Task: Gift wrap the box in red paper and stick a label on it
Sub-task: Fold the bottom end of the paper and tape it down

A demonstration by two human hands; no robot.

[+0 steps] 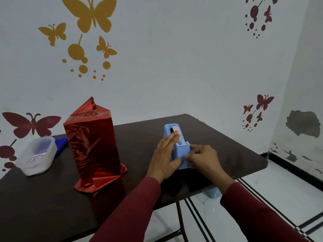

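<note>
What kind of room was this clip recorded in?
Most likely a room in a home, set up for crafts: butterfly stickers on the painted wall, a folding dark table on a marble-look floor, and a patch of peeled paint low on the right wall.

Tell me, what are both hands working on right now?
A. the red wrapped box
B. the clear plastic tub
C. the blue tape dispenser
C: the left hand steadies the blue tape dispenser while the right hand pinches at its front end.
</note>
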